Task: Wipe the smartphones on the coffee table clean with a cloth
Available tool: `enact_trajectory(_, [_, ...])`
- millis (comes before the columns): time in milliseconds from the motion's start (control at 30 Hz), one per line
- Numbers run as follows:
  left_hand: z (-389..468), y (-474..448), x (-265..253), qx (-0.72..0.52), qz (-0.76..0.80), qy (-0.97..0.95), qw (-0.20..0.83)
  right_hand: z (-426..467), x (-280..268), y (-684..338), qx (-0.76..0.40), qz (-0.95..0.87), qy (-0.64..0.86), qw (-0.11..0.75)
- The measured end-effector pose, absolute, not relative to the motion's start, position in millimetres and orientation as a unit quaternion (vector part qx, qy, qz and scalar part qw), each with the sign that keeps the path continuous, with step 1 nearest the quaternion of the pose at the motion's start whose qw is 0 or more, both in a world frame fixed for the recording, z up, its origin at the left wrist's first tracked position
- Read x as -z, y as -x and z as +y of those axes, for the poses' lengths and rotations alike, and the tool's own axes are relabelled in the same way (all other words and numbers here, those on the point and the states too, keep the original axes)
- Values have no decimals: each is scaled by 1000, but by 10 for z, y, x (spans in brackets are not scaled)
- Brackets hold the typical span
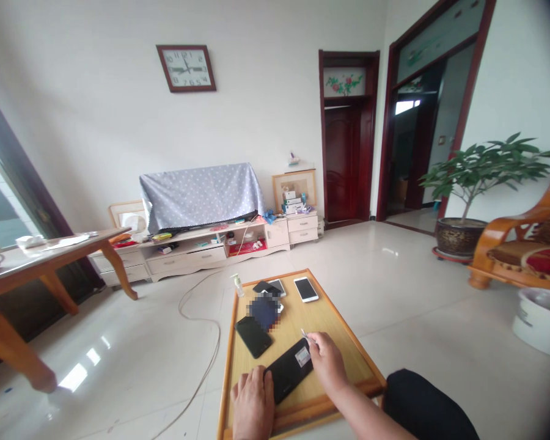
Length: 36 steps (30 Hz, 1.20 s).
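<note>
A large black phone (286, 377) lies at a slant near the front of the low wooden table (323, 327), with a pale label on its upper surface. My left hand (252, 400) holds its left end, fingers bent and close together, the thumb along the edge. Over the right end, beside the label, my right hand (327, 360) pinches a small thin silvery tool (305, 335) whose exact kind is unclear. Another black phone (253, 337) is just beyond. Behind it sits a dark blue item (264, 313), blurred out by pixels.
At the table's far end are a white phone (306, 289), several overlapping phones (269, 287) and a small pump bottle (237, 285). A cable (217, 342) runs across the floor on the left. A dark knee (421, 406) is beside the table's right front corner.
</note>
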<state>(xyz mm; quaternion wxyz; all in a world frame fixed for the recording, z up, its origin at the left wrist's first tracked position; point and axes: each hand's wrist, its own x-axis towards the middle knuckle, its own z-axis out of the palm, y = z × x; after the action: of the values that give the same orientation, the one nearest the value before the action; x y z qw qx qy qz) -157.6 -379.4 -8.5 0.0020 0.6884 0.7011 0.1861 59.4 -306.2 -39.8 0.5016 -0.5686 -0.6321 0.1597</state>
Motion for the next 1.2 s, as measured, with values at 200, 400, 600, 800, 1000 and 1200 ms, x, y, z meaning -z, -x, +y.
enact_trajectory(200, [-3779, 1536, 156, -169, 702, -689, -63, -3329, 424, -551, -145, -689, 537, 465])
enact_trajectory(400, [-3786, 1484, 132, -149, 713, -681, -72, -3405, 386, -443, -163, -736, 544, 369])
enact_trajectory(600, [-3791, 1466, 142, -144, 720, -675, -65, -3365, 425, -423, -164, -736, 552, 356])
enact_trajectory(800, [-3849, 1477, 83, -160, 719, -675, -26, -3337, 454, -473, -194, -699, 573, 381])
enact_trajectory(1000, [-3906, 1458, -26, -200, 674, -711, 13, -3263, 439, -651, -257, -578, 629, 451])
enact_trajectory(1200, [-3907, 1465, -48, -195, 662, -722, 47, -3135, 416, -658, -289, -602, 623, 407])
